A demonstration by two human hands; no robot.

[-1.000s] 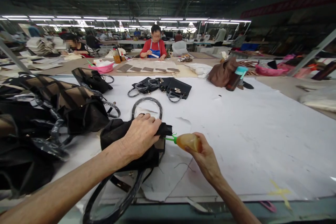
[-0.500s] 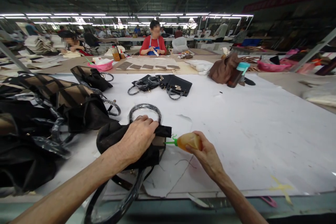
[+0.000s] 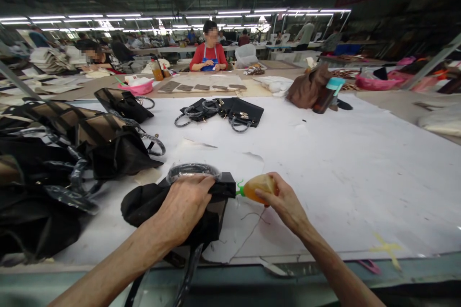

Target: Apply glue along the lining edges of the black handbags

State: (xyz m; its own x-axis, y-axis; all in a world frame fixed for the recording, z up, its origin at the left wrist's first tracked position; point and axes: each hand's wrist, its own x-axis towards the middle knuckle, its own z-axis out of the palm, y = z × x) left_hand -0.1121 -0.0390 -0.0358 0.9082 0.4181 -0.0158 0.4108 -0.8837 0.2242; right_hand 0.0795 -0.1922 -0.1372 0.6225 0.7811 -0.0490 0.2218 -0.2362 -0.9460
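Black cloth covers the bag [image 3: 208,225], which lies left of centre at the near side of the white-covered tabletop [image 3: 334,177]. The left hand [image 3: 189,201] has its grip closed over the bag's upper part, presumably to steady it, beside a plastic-wrapped handle [image 3: 194,170]. The right hand [image 3: 287,205] pinches a squeeze bottle [image 3: 256,190] on its side, so the green nozzle [image 3: 240,189] points at the bag's right end; whether they touch is unclear. More bags [image 3: 111,156] heap at left, apparently out of the right arm's way.

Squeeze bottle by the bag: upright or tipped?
Tipped: the bottle lies sideways in the right hand, its green nozzle pointing toward the black bag.
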